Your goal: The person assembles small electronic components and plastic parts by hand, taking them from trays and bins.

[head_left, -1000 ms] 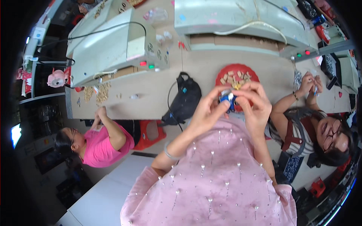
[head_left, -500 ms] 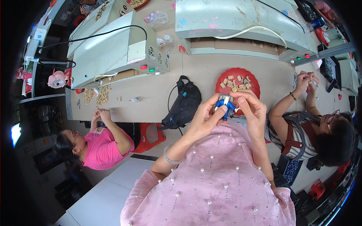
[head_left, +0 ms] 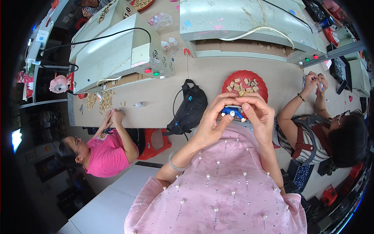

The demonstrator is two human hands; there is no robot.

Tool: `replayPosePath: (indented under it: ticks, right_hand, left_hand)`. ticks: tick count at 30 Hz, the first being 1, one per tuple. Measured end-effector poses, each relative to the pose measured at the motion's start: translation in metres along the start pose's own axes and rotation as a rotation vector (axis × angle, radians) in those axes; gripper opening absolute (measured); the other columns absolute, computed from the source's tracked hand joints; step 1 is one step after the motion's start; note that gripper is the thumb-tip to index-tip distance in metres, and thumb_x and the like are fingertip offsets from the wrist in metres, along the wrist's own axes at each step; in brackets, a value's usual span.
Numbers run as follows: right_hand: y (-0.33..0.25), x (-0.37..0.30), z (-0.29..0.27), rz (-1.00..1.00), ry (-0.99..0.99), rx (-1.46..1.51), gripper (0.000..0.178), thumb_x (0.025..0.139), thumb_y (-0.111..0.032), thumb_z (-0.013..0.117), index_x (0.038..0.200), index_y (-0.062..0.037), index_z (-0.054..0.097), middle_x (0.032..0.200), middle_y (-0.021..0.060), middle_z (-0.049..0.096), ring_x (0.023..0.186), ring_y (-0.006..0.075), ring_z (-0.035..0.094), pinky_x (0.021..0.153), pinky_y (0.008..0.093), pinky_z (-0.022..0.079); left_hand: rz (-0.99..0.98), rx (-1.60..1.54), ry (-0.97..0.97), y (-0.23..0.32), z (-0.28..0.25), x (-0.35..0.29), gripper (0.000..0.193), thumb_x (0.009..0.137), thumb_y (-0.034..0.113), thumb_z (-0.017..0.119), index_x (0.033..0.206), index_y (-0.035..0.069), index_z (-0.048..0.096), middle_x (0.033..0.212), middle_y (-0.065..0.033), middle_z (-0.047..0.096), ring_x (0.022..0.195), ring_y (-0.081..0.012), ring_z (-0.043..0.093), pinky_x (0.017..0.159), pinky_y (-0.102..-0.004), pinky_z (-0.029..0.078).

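A small toy figure [head_left: 232, 112] in blue, with white parts, sits between my two hands just in front of my chest. My left hand [head_left: 213, 121] is closed on its left side, thumb and curled fingers against it. From the other side my right hand [head_left: 260, 114] grips it too, with fingertips meeting the left ones over its top. Much of the figure is hidden behind my fingers. Just beyond my fingertips, a red scalloped plate [head_left: 264, 87] holds several small tan pieces [head_left: 246, 81] and a little gold-coloured item [head_left: 242, 93].
A black bag [head_left: 189, 105] with a cable lies on the table left of the plate. Pale green machines [head_left: 253, 23] stand across the back. One person [head_left: 109, 154] works at the left, another [head_left: 311, 136] at the right. Tan pieces [head_left: 106, 100] lie heaped near the left person.
The toy figure has turned in my hands; its legs no longer hang down toward me. My fingers have closed further over its top. The left person's hands have shifted slightly.
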State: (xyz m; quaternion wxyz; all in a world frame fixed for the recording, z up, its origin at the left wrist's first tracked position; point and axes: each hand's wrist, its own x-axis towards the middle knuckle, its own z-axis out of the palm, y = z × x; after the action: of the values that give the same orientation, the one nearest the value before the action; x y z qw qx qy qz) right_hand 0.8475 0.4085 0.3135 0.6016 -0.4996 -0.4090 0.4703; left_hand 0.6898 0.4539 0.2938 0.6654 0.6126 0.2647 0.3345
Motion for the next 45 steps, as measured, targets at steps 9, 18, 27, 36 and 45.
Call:
replayPosePath:
  ticks: [9,18,27,36,45]
  right_hand:
    - [0.001,0.001,-0.003,-0.071,0.012,-0.026,0.014,0.088,-0.004,0.061,0.098,0.0023,0.068,0.103,0.0083,0.058,0.094,0.0144,0.057,0.083,0.0264,0.047]
    - [-0.008,0.003,0.002,-0.200,-0.020,-0.362,0.031,0.072,-0.011,0.078,0.099,0.0001,0.068,0.101,0.0108,0.064,0.091,0.0151,0.061,0.077,0.0266,0.049]
    - [0.001,0.001,0.006,-0.283,0.105,-0.422,0.032,0.068,-0.003,0.078,0.098,0.0008,0.068,0.092,0.0115,0.067,0.081,0.0195,0.064,0.073,0.0280,0.050]
    - [-0.005,0.002,0.007,-0.336,0.006,-0.430,0.049,0.065,-0.005,0.078,0.111,-0.0004,0.061,0.105,0.0143,0.063,0.099,0.0257,0.060,0.085,0.0335,0.048]
    - [0.004,-0.002,0.003,-0.309,-0.032,-0.401,0.059,0.062,-0.004,0.078,0.117,-0.0008,0.056,0.113,0.0146,0.057,0.105,0.0275,0.057,0.089,0.0360,0.046]
  left_hand:
    - [0.086,0.176,0.074,0.005,0.007,0.002,0.040,0.081,-0.009,0.053,0.119,0.003,0.047,0.126,-0.0139,0.047,0.115,-0.0244,0.051,0.093,-0.0326,0.044]
    - [-0.056,0.022,0.124,0.010,0.008,0.003,0.042,0.087,-0.006,0.054,0.125,0.001,0.037,0.120,-0.0117,0.048,0.109,-0.0175,0.050,0.093,-0.0314,0.042]
    - [-0.100,0.025,0.153,0.004,0.010,0.004,0.042,0.084,-0.002,0.060,0.123,0.001,0.043,0.111,-0.0101,0.055,0.094,-0.0133,0.058,0.080,-0.0271,0.049]
    - [0.131,0.014,0.211,0.006,0.008,0.011,0.051,0.073,-0.018,0.054,0.120,0.002,0.046,0.121,-0.0139,0.051,0.107,-0.0200,0.055,0.087,-0.0297,0.047]
    - [0.373,0.455,0.228,0.007,-0.004,0.011,0.051,0.070,-0.020,0.053,0.116,-0.001,0.046,0.120,-0.0183,0.052,0.111,-0.0265,0.054,0.093,-0.0349,0.044]
